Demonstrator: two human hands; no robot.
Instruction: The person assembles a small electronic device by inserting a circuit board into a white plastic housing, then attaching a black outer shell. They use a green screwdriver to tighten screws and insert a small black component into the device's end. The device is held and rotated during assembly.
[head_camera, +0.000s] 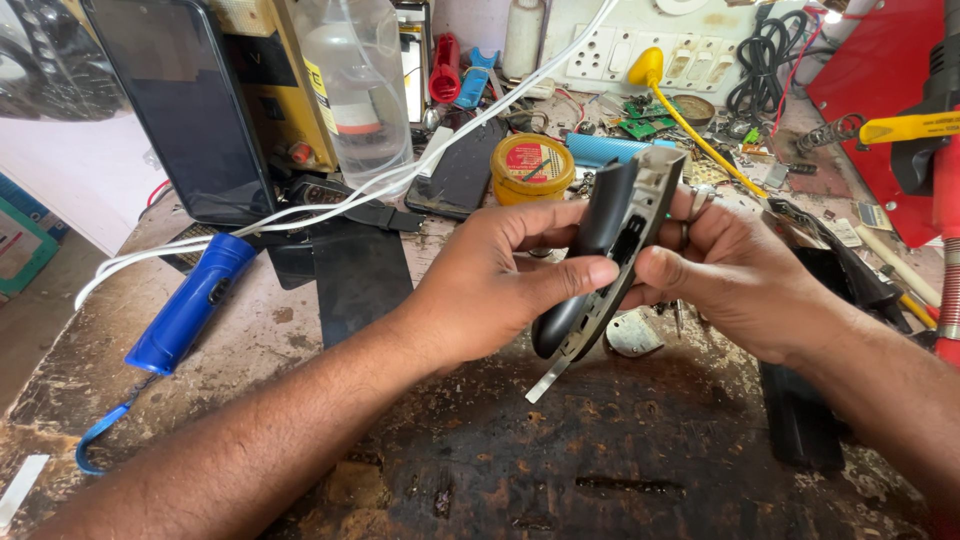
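My left hand (490, 285) and my right hand (735, 270) both grip a small black device (600, 250) with a dark rounded shell and a silver metal frame, held on edge above the worn workbench (560, 450). The left thumb presses along its lower side. My right fingers wrap the upper back of it, and a ring shows on one of them. A thin metal strip sticks out at the device's lower end. A small silver plate (632, 335) lies on the bench just under my hands.
A blue torch (190, 300) with a strap lies at left. A dark phone (180, 105) leans at the back beside a clear bottle (355, 85), a yellow tin (532, 168), white cables (330, 200), a switchboard and scattered parts. Red equipment (880, 90) stands at right.
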